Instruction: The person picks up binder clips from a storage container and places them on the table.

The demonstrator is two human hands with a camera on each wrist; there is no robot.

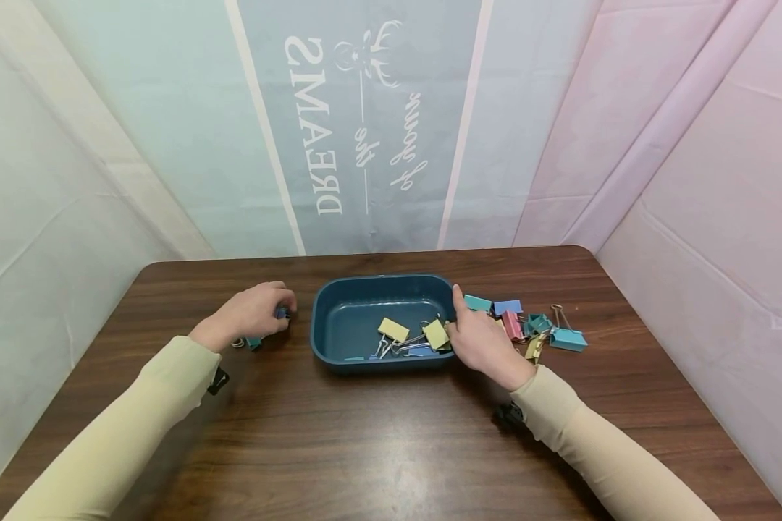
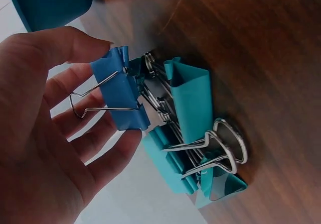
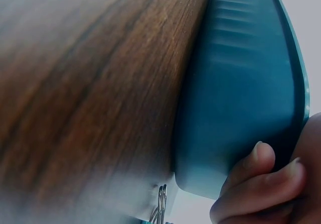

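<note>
My left hand (image 1: 254,312) is at the left of the table, holding a blue binder clip (image 2: 116,91) between thumb and fingers. Right against that clip, in the left wrist view, is a small cluster of teal binder clips (image 2: 193,101) with silver wire handles. Mid-table sits a dark blue plastic bin (image 1: 319,340), with yellow and blue binder clips (image 1: 394,330) lying in its right half. My right hand (image 1: 485,341) grips the bin's right end, its index finger at the rim. Curled fingers (image 3: 261,184) show against the outer wall in the right wrist view.
Right of the bin, partly behind my right hand, lies a loose pile of binder clips (image 1: 536,324) in teal, blue, pink and gold. A light fabric curtain (image 1: 378,217) with printed lettering hangs along the far edge of the brown wooden table (image 1: 365,434).
</note>
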